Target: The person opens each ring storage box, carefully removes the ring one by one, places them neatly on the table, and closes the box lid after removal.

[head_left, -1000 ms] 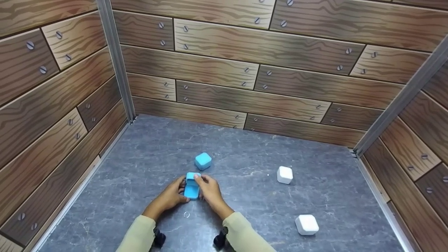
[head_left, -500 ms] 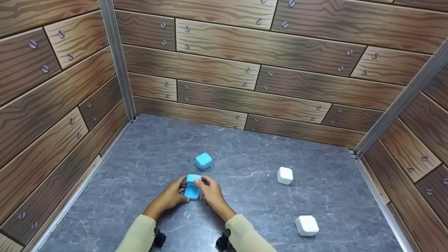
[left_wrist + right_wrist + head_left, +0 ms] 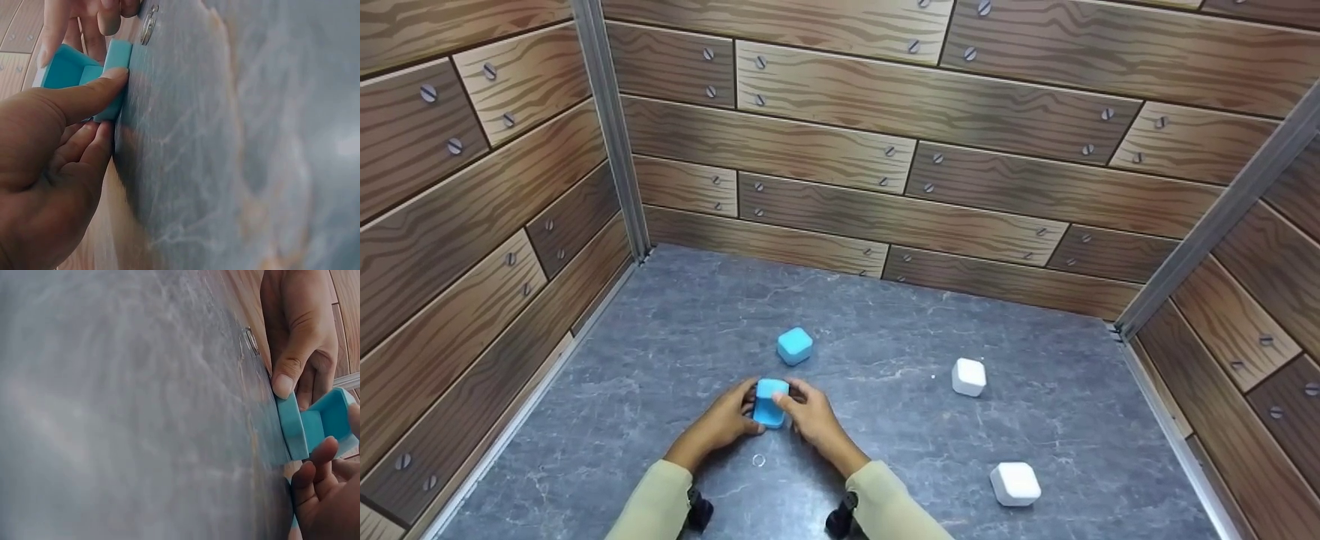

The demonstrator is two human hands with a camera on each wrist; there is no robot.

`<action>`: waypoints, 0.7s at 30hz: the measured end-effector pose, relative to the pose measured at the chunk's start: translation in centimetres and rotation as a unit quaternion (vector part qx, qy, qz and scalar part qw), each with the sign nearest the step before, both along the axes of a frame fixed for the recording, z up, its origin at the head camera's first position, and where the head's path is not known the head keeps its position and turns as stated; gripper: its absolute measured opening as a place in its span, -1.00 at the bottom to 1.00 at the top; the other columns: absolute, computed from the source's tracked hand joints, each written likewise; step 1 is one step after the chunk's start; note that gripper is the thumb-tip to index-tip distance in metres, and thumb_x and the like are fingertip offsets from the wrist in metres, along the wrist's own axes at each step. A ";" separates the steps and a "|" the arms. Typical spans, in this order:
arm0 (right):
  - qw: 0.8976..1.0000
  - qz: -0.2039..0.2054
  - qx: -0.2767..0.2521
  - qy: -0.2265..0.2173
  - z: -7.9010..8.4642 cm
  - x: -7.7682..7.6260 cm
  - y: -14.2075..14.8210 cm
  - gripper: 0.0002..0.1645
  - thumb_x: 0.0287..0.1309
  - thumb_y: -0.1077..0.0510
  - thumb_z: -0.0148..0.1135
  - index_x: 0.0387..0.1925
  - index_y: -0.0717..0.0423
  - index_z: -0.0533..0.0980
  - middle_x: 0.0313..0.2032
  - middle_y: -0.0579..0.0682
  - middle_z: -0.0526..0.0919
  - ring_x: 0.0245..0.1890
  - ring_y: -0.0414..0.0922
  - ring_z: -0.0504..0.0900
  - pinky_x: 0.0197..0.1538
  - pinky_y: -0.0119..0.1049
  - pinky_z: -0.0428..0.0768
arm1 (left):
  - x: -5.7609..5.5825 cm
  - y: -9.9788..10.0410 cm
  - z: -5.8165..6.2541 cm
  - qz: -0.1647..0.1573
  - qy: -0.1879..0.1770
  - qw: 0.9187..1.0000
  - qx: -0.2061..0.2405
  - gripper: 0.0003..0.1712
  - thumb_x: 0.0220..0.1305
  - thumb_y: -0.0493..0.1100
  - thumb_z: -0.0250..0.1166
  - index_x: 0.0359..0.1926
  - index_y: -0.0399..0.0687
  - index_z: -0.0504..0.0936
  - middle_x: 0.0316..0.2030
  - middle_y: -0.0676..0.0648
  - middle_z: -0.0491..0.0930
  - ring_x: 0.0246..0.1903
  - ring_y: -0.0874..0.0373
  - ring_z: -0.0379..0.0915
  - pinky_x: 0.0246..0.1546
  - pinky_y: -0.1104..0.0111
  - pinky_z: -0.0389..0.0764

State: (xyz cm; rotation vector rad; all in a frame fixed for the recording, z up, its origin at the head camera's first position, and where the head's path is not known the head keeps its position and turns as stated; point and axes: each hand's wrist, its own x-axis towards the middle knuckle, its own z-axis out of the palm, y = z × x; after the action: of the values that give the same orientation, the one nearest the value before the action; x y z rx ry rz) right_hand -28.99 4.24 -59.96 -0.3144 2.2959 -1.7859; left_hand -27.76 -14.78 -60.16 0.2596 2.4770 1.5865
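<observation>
A light-blue ring box (image 3: 767,415) stands on the tabletop between both hands, its hinged lid (image 3: 772,388) raised and leaning forward over the base. My left hand (image 3: 727,415) grips the base from the left; the left wrist view has its thumb along the front of the base (image 3: 117,54). On the other side, my right hand (image 3: 814,420) has its thumb on the lid's front edge and its fingers around the box's right side. A silver ring (image 3: 758,460) lies on the table in front of the box, also visible as a thin ring (image 3: 252,341) in the right wrist view.
Behind the hands sits another blue box (image 3: 795,346), its lid down. Two white boxes stand to the right, one farther back (image 3: 968,376) and one nearer (image 3: 1015,484). Wood-patterned walls (image 3: 825,157) enclose the grey marbled table (image 3: 885,330) at the back and sides.
The ring box's lid has tipped forward and down under my right thumb, covering more of the inside. My left hand stays on the base, and the silver ring has not moved.
</observation>
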 end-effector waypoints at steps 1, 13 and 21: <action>1.000 0.007 0.001 0.002 0.0 0.0 0.1 -0.18 0.25 -0.17 0.24 0.37 0.20 0.32 0.10 0.17 0.59 -0.69 -0.25 0.37 -0.59 -0.40 0.45 | 0.0 0.0 -0.1 0.001 0.003 1.000 -0.002 0.04 -0.05 -0.50 0.45 0.45 -0.36 0.13 0.25 -0.38 0.40 0.29 -0.24 0.34 0.30 0.04 0.43; 0.999 0.048 0.001 -0.004 0.0 0.0 0.7 -0.20 0.22 0.01 0.32 0.40 0.21 0.28 0.18 0.20 0.53 -0.75 -0.26 0.33 -0.66 -0.42 0.39 | -0.2 0.0 -0.1 -0.014 0.007 1.000 0.001 -0.04 -0.04 -0.49 0.45 0.41 -0.33 0.22 0.22 -0.32 0.45 0.28 -0.20 0.36 0.30 0.05 0.44; 0.998 0.065 0.027 -0.006 -0.3 0.1 0.6 -0.17 0.13 0.17 0.39 0.40 0.19 0.28 -0.49 0.04 0.62 -0.81 -0.27 0.32 -0.72 -0.46 0.37 | -0.3 -0.2 -0.1 -0.019 0.011 1.000 0.002 -0.07 -0.06 -0.53 0.43 0.39 -0.30 0.27 0.21 -0.32 0.46 0.26 -0.20 0.38 0.26 0.06 0.48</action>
State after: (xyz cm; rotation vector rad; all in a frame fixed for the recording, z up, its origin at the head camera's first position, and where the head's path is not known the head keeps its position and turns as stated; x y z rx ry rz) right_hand -28.88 4.83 -60.24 -0.4321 2.2558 -1.6569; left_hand -28.03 -14.96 -60.30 0.3240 2.4697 1.5831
